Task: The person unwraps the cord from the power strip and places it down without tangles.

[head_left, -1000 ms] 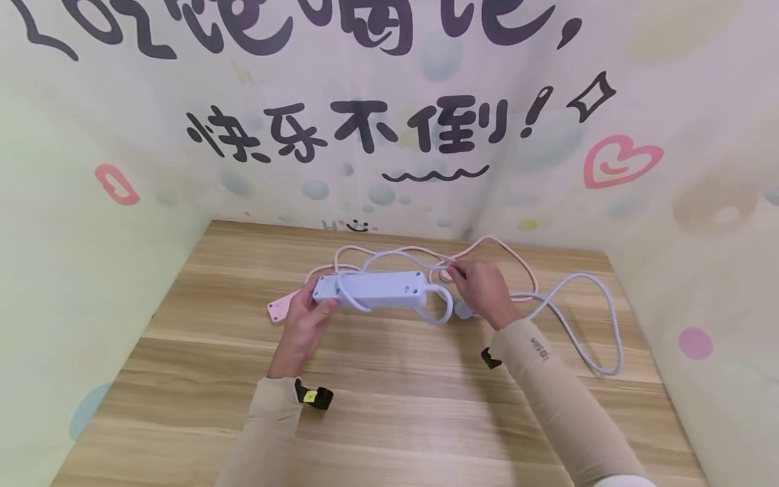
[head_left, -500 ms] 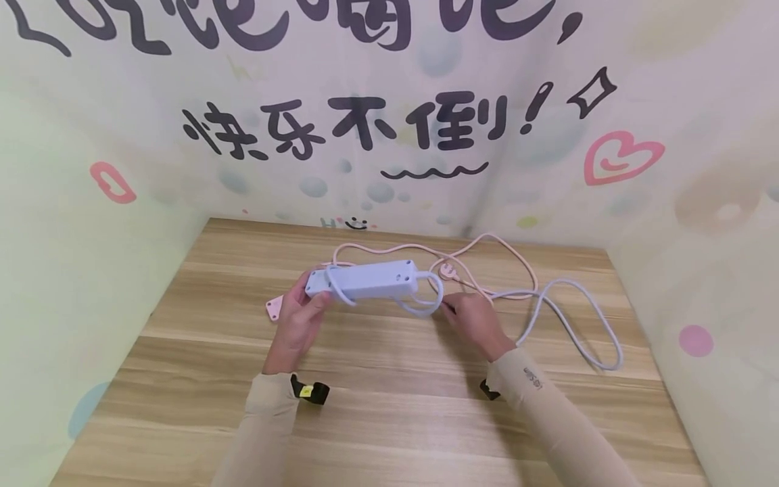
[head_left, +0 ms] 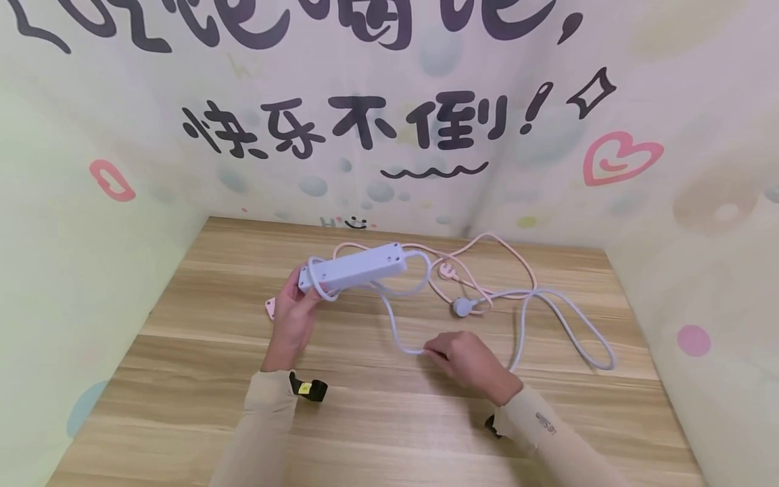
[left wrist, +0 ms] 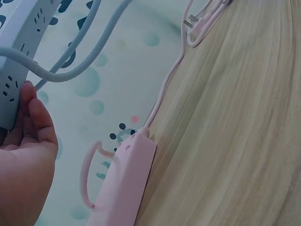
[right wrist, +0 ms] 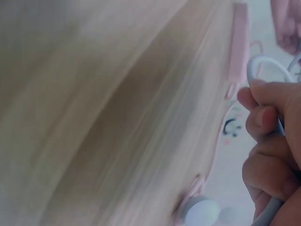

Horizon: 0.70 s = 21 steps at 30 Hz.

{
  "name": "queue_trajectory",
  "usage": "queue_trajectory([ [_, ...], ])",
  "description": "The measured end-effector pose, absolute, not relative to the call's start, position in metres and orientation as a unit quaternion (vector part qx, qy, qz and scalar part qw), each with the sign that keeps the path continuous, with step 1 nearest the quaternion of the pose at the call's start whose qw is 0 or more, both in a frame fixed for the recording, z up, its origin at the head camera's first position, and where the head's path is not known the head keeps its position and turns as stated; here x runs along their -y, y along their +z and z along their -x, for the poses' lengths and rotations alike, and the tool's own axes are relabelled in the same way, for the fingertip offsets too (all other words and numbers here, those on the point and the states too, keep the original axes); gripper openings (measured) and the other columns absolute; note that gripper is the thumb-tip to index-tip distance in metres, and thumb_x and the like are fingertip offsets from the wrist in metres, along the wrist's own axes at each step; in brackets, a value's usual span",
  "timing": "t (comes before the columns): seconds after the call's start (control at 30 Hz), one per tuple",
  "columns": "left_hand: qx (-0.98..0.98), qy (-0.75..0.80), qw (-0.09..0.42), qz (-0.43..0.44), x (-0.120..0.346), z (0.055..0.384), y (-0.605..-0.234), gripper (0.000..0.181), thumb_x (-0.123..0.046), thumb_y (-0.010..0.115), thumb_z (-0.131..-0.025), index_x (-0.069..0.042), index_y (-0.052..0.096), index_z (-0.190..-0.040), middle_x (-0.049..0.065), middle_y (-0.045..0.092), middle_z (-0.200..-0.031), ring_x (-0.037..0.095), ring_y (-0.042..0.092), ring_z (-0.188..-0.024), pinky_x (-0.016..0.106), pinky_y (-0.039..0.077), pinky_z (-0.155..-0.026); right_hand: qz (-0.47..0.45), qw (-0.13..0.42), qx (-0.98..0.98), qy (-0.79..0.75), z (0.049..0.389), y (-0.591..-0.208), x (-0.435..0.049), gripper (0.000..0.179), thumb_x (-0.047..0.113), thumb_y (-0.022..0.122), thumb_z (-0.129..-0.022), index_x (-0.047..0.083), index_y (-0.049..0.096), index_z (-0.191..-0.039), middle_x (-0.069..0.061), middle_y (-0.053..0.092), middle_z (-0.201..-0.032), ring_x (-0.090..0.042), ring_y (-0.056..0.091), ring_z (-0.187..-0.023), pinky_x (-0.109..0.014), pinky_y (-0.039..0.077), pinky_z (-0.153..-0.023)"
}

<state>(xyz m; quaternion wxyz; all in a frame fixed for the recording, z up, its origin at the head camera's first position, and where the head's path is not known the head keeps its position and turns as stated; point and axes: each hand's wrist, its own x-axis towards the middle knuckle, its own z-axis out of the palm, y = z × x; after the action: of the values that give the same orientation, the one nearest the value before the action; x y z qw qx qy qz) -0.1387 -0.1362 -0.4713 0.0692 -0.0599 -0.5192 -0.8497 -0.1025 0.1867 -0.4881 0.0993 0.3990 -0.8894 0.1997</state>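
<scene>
My left hand [head_left: 292,319] grips the near-left end of a pale blue power strip [head_left: 362,266], held up at a slant over the table. Its socket face [left wrist: 28,44] shows in the left wrist view, with a loop of its cord [left wrist: 66,75] running across it. In the head view the cord also wraps round the strip by the fingers. Lower right, my right hand [head_left: 468,362] pinches that blue cord [head_left: 395,331] between thumb and fingers, and the right wrist view shows the cord [right wrist: 263,61] curving out of the grip. The round blue plug [head_left: 462,307] lies beyond it.
A pink power strip [left wrist: 124,176] lies behind my left hand, mostly hidden in the head view. Its cord [head_left: 517,257] loops along the back, with the pink plug [head_left: 447,271] near the blue one. Slack blue cord [head_left: 584,335] spreads right. Printed walls [head_left: 389,196] enclose the wooden table [head_left: 377,419].
My right hand has come down towards me, drawing a length of blue cord from under the strip. The strip has tilted, its right end rising. Both plugs are now uncovered.
</scene>
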Motion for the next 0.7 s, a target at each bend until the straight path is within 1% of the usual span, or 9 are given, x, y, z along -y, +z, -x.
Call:
queue_trajectory([
  [0.17,0.537,-0.840,0.069,0.028,0.136,0.139,-0.470,0.047,0.011,0.057,-0.096,-0.007,0.049,-0.138,-0.001,0.059,-0.130,0.011,0.057,-0.123,0.021,0.053,-0.104,-0.431,0.076,0.875,0.208,0.084,-0.475,-0.181,0.005,0.014,0.076,-0.091,0.012,0.080,-0.094,0.003,0.077,-0.084,-0.005,0.072,-0.076,-0.017,0.059,-0.069],
  [0.27,0.545,-0.835,0.069,0.019,0.136,0.139,-0.469,0.047,0.011,0.056,-0.095,-0.005,0.049,-0.139,0.000,0.059,-0.131,0.012,0.057,-0.124,0.021,0.053,-0.104,-0.444,0.083,0.864,0.222,0.078,-0.464,-0.178,0.006,0.014,0.077,-0.091,0.012,0.080,-0.096,0.005,0.076,-0.083,-0.001,0.069,-0.074,-0.012,0.057,-0.067],
  [0.4,0.552,-0.831,0.068,0.016,0.135,0.139,-0.468,0.047,0.012,0.056,-0.095,-0.001,0.048,-0.140,-0.001,0.060,-0.129,0.012,0.057,-0.123,0.021,0.054,-0.103,-0.467,0.127,0.841,0.243,0.078,-0.441,-0.174,0.005,0.014,0.076,-0.092,0.013,0.078,-0.096,0.008,0.070,-0.077,0.005,0.060,-0.066,-0.008,0.051,-0.063],
  [0.47,0.552,-0.831,0.071,0.016,0.134,0.139,-0.467,0.047,0.013,0.056,-0.094,-0.001,0.049,-0.138,-0.002,0.061,-0.127,0.011,0.057,-0.122,0.021,0.055,-0.102,-0.481,0.152,0.826,0.251,0.079,-0.428,-0.173,0.005,0.015,0.073,-0.094,0.013,0.077,-0.096,0.009,0.066,-0.073,0.006,0.053,-0.063,-0.007,0.047,-0.060],
  [0.6,0.549,-0.832,0.078,0.012,0.133,0.139,-0.466,0.047,0.015,0.056,-0.093,0.000,0.050,-0.137,-0.004,0.063,-0.124,0.010,0.058,-0.119,0.021,0.056,-0.099,-0.509,0.202,0.797,0.254,0.081,-0.404,-0.170,0.017,0.021,0.062,-0.102,0.012,0.076,-0.097,0.010,0.062,-0.071,0.004,0.048,-0.061,-0.007,0.044,-0.058],
  [0.7,0.556,-0.827,0.082,0.013,0.132,0.139,-0.467,0.049,0.016,0.057,-0.092,0.003,0.049,-0.138,-0.006,0.064,-0.122,0.009,0.058,-0.117,0.020,0.055,-0.099,-0.523,0.244,0.778,0.251,0.081,-0.385,-0.168,0.024,0.023,0.056,-0.106,0.011,0.076,-0.099,0.009,0.060,-0.070,0.002,0.047,-0.061,-0.010,0.044,-0.058],
])
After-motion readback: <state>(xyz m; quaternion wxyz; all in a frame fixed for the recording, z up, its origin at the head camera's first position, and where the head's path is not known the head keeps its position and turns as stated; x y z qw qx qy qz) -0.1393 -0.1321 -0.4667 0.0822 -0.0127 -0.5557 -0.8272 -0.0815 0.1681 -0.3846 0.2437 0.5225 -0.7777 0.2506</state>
